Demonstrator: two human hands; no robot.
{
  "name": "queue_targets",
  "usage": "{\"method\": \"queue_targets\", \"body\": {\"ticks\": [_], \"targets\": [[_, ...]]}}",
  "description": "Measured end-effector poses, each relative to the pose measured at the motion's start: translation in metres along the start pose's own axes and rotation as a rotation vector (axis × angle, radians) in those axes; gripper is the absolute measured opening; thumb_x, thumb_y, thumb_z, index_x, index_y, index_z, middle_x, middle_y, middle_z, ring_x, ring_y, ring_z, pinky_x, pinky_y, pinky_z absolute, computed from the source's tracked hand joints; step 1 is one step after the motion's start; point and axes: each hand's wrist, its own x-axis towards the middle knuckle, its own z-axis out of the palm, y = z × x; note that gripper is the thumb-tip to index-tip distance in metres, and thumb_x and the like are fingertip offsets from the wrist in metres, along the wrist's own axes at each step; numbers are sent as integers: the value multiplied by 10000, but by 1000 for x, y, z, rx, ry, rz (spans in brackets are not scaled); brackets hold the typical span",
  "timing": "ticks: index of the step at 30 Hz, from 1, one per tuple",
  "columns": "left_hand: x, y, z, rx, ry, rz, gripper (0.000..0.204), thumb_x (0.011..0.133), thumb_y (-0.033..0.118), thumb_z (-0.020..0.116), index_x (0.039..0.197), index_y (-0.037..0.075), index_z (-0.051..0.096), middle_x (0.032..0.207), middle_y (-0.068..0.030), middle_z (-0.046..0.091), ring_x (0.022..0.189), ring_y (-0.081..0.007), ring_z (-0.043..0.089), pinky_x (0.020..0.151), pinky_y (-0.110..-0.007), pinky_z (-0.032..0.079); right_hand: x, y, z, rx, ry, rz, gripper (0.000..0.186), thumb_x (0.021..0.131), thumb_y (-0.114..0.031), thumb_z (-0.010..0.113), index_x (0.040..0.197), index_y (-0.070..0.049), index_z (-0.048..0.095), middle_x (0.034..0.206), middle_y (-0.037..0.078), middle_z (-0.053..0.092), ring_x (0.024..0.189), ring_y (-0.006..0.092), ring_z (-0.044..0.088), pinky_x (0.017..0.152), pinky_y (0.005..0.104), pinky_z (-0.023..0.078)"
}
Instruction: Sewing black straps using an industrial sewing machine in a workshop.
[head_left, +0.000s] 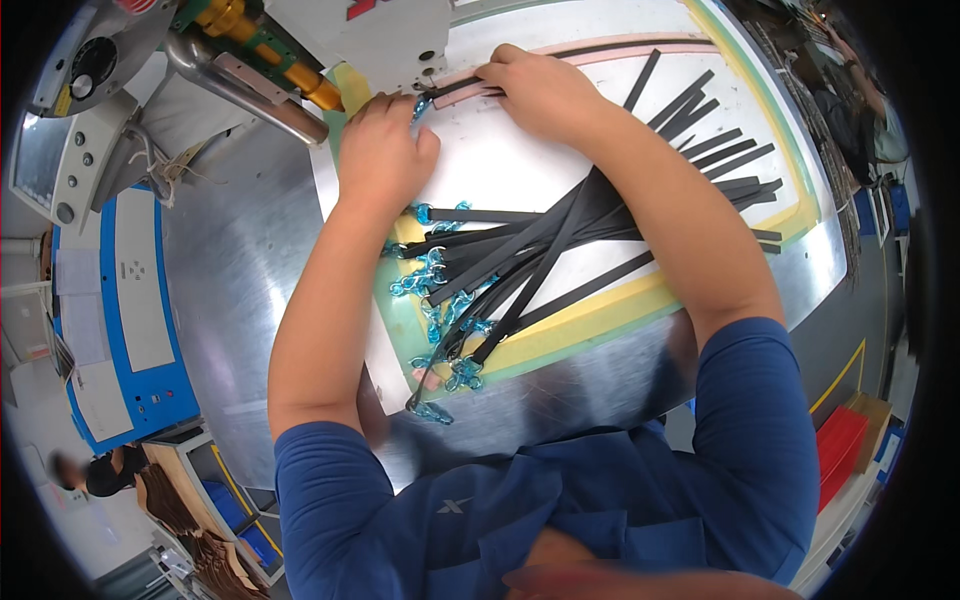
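At the far side of the white work board [470, 150], a flat black strap [460, 87] lies along a pink-edged guide strip [640, 46]. My right hand [545, 92] pinches this strap with its fingertips. My left hand [385, 150] is closed at the strap's left end, its fingers at a blue clip [421, 107] that looks wrapped in plastic; the hold is partly hidden. Nearer to me, a loose pile of black straps [515, 240] lies across the board under my right forearm. Blue-covered metal clips [430, 275] are on their left ends.
A machine with a gold cylinder [240, 25] and a thick metal tube [240, 85] stands just left of my left hand. Yellow and green tape [570, 325] borders the board on a metal table [240, 250]. A blue-framed panel [125, 310] stands at left, with another person [110, 470] beyond.
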Motion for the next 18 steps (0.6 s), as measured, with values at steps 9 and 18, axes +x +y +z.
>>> {"method": "queue_targets", "body": {"ticks": [9, 18], "targets": [[-2, 11, 1, 32, -185, -26, 653, 942, 453, 665, 1400, -11, 620, 1383, -217, 648, 1266, -375, 622, 1076, -444, 491, 0, -7, -3, 0, -31, -68, 317, 904, -54, 625, 1201, -97, 729, 1158, 97, 670, 1062, 316, 699, 878, 440, 579], [1, 12, 3, 102, -209, -48, 671, 956, 513, 637, 1391, 2, 625, 1383, -186, 623, 1280, -378, 593, 1056, -519, 468, 6, -8, 3, -37, -45, -59, 362, 883, -89, 692, 1241, -132, 728, 1164, 93, 672, 1049, 323, 705, 874, 442, 578]]}}
